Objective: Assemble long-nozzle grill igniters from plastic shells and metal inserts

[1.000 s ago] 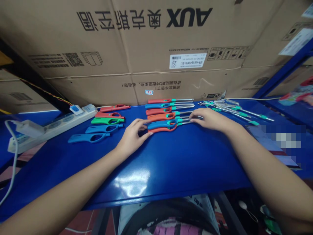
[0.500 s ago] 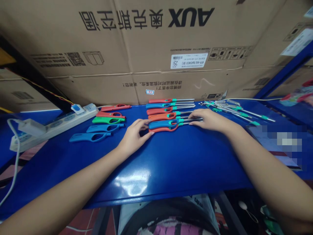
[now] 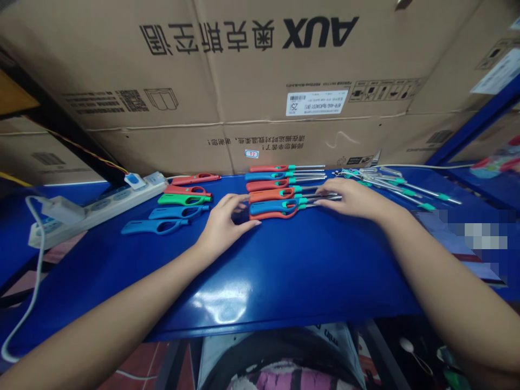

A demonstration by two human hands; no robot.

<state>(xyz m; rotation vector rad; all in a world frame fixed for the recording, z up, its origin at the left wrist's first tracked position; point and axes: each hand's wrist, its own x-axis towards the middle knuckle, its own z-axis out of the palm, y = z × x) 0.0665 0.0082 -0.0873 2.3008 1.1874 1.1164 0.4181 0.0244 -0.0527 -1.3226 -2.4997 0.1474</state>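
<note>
A row of assembled gas lighters lies side by side in the middle, red, orange and blue handles to the left and metal tubes to the right. Nearest me, a blue gas lighter rests on or against an orange one. My left hand is at its handle end, thumb and fingers apart. Fingers of my right hand close on the metal tubes at the near end of the row; how many tubes they hold is hidden. On the left lie several loose handles, including a blue handle and a green handle.
Loose metal tubes with green parts are piled at the right. A white power strip with plugs and cables stands at the left. A big cardboard box backs the blue table. A partly blurred flat object lies at the right.
The thumb of my left hand has come slightly away from the lighter handles. My right hand stays at the tubes. The whole view has shifted a little.
</note>
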